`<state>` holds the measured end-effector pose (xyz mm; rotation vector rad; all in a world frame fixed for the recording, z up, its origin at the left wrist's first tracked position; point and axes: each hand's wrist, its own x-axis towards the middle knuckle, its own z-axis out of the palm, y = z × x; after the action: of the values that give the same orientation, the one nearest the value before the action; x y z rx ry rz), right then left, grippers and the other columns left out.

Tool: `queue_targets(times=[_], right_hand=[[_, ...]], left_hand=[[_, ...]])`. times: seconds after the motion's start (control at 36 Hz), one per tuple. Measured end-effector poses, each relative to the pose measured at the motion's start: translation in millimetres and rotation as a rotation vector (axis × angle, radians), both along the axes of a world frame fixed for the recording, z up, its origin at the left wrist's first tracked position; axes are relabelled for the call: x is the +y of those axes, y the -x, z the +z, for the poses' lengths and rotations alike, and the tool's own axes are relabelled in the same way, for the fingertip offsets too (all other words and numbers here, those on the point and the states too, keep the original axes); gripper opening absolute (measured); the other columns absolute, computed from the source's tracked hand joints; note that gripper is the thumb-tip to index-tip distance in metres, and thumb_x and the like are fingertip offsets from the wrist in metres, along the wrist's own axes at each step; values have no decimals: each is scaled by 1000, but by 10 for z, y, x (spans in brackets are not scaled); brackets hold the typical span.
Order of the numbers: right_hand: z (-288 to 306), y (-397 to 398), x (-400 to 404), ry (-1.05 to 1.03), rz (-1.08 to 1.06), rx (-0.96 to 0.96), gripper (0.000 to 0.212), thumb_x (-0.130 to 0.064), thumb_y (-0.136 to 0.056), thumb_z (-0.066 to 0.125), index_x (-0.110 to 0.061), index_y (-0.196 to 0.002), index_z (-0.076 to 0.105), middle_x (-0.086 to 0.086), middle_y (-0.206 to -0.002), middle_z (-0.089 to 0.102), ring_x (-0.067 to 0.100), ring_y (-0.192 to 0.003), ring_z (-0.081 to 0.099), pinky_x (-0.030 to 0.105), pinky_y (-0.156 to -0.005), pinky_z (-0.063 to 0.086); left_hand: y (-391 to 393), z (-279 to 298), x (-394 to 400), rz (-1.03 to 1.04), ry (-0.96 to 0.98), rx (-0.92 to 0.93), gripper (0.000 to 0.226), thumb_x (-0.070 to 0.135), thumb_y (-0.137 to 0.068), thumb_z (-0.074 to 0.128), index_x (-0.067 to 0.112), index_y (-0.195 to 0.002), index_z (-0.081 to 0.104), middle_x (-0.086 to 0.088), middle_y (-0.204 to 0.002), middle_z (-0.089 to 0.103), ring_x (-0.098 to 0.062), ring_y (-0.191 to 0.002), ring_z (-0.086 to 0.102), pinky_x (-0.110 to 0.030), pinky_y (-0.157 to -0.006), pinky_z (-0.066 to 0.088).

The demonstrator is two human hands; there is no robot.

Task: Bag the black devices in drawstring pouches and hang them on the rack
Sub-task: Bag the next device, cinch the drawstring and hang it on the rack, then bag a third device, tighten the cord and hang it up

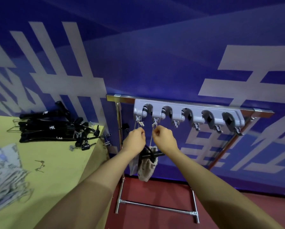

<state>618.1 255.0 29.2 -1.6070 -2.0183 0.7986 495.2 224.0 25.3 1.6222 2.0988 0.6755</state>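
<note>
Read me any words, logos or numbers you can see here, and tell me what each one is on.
Blue wall banner: large white characters, cropped and skewed, not readable.
Black devices on the table: small white marks, too blurred to read.
Pouch stack: printed pattern, blurred.
Grey hook rack: no text.

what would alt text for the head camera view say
Both hands, left hand and right hand, pinch the drawstrings of a pouch hanging from the grey hook rack. More black devices lie piled on the yellow table at left.
</note>
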Motion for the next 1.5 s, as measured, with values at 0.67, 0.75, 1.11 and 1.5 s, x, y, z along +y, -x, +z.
queue_targets(times=[0.67, 0.75, 1.11, 1.5], right_hand=[[-258, 2274, -886, 43, 349, -23, 17, -19, -92, 47, -11, -87, 61, 11, -88, 67, 30, -84, 61, 42, -73, 52], [-399, 2700, -1028, 73, 404, -33, 16, -17, -90, 47, -12, -88, 62, 9, -91, 68, 28, -87, 61, 41, -77, 52], [-1006, 4135, -1519, 182, 570, -17, 17, -16, -95, 47, -11, -96, 63, 8, -99, 66, 23, -87, 58, 36, -77, 48], [-1360, 4801, -1536, 110, 803, -336, 47, -22, -98, 42, -29, -144, 36, 9, -141, 41, 35, -126, 39, 42, -106, 32]], left_hand=[[2329, -289, -1393, 346, 28, -94, 22, 11, -93, 46, 7, -98, 67, -12, -109, 69, -32, -101, 62, -39, -89, 50], [2716, -394, -1584, 372, 51, -100, 20, 12, -93, 47, 8, -100, 65, -11, -104, 69, -30, -98, 62, -38, -85, 51], [3951, -964, -2250, 510, 137, -38, 28, 7, -90, 49, 1, -117, 56, -17, -118, 53, -33, -111, 52, -40, -94, 44], [4410, -1143, -2251, 501, 344, 75, 25, 19, -93, 49, 5, -112, 58, -13, -117, 52, -30, -106, 53, -37, -83, 46]])
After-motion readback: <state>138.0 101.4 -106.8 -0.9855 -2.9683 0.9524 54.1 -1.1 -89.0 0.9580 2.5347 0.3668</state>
